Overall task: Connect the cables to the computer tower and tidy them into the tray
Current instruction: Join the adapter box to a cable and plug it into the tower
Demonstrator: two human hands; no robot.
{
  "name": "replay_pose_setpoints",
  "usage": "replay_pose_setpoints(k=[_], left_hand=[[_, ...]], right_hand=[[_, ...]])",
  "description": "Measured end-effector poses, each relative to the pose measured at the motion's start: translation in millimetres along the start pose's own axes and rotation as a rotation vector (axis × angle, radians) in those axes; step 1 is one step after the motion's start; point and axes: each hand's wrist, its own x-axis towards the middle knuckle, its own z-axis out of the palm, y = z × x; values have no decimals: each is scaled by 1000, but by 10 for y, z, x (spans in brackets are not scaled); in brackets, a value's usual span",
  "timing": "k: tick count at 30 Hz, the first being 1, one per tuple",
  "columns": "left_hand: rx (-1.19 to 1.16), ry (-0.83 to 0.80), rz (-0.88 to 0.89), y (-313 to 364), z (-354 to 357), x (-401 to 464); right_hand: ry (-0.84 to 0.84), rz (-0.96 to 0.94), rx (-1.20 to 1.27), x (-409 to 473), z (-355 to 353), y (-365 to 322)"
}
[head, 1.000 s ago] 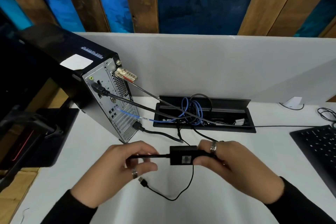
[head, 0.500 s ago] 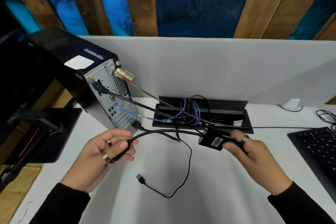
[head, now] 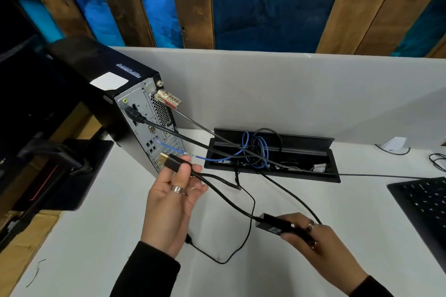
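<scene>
Three cables are already seated in the rear panel of the computer tower (head: 135, 113) in the head view: a thick black cable (head: 178, 136) near the top, a thin blue cable (head: 207, 158) lower down, and a steel lock cable (head: 198, 123) leading from the combination lock (head: 168, 100). All three run right into the recessed cable tray (head: 272, 172) set in the white desk (head: 313, 212), where blue and black loops lie in a loose tangle. Judged from this, the task is partly complete: one connector remains to be plugged in, and tidying into the tray is not finished.

The left hand (head: 173, 202) is raised, palm toward the camera, with thumb and fingers pinching the black plug (head: 171, 163). The plug's gold tip points at the lower ports of the tower and sits just short of the panel; whether it touches cannot be determined.

The right hand (head: 318, 241) is low over the desk, fingers curled around the black adapter box (head: 272, 225). A cord runs from the box up to the plug; another leaves toward the tray.

A thinner lead with a loose USB plug (head: 189, 239) lies slack on the desk between the hands, unconnected. A black keyboard (head: 424, 202) sits at the right edge, well apart from the work.
</scene>
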Motion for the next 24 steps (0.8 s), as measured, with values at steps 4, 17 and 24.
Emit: replay_pose_setpoints(k=[4,17,24], left_hand=[[374,-11,151,-17,-12,-7],[517,-50,197,-102,-73,17],[560,-53,200,-111,-71,2]], right_hand=[[-36,7,-108,-46,34,59],[-405,118,-180,47,185,-27],[-508,145,-190,99,227,-78]])
